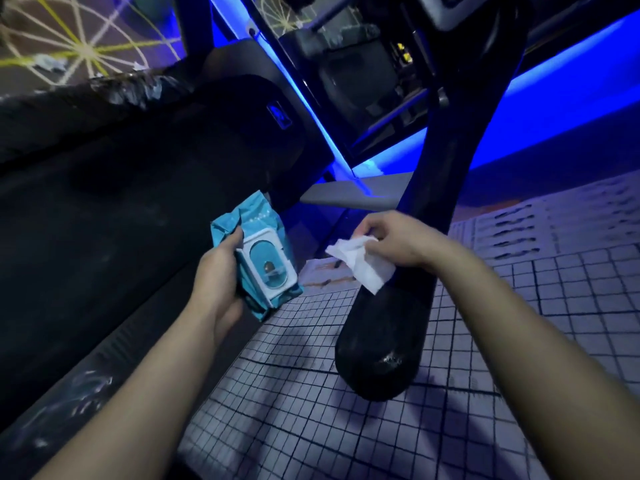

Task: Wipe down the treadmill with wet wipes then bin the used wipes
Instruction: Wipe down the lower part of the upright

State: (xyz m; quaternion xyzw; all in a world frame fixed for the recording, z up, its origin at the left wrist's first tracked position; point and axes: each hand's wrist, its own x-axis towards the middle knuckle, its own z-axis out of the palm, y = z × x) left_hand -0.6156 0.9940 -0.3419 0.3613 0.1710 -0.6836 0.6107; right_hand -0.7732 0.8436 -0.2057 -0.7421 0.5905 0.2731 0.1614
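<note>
A: The left hand (221, 271) wraps its grip round the teal soft-plastic wipes pack with a white flip lid (258, 254), at nine o'clock of the glossy black curved treadmill post (384, 327).

B: And the right hand (391, 240) pinches the crumpled white wet wipe (360, 263) by one edge, just over that post. So light a pinch could let it drop onto the grey tiled floor (346, 427).

Teal wipes pack (254, 252) with its white lid, a plain white wipe (360, 263), the glossy black treadmill handrail (398, 306), pale floor tiles (311, 410) gridded in dark lines, blue light strip (304, 102) glowing.
</note>
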